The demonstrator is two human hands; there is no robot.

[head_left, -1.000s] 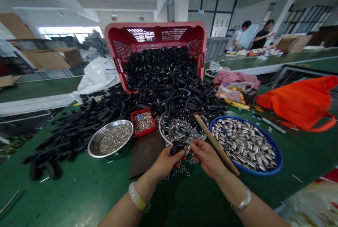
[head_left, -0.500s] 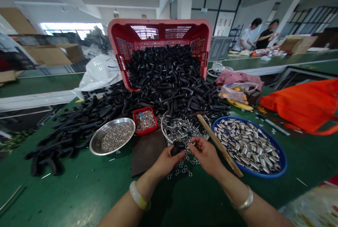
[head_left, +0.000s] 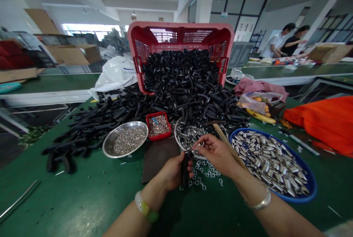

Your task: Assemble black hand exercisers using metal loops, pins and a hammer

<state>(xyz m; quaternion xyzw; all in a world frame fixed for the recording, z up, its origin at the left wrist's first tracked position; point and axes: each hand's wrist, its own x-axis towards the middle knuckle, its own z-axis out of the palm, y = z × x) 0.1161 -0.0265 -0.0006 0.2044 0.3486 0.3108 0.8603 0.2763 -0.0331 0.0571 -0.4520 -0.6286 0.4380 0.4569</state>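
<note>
My left hand is closed around a black handle-like piece, held roughly upright above the table. At its upper end, the thumb and fingertips of my right hand are pinched together. Whatever sits in that pinch is too small to make out. Just behind the hands stands a white-rimmed bowl of small metal fittings, partly hidden by my right hand. Loose metal rings with eyelets are scattered on the table beside the black piece. A dark flat pad lies to the left of my left hand.
A red crate on its side spills a heap of black pieces. A steel bowl and small red tray hold tiny parts. To the right are a wooden stick, a blue basin of metal sleeves and orange cloth.
The black piece has turned more upright in my left hand. My right fingertips have moved to its top end. The view has swung slightly left.
</note>
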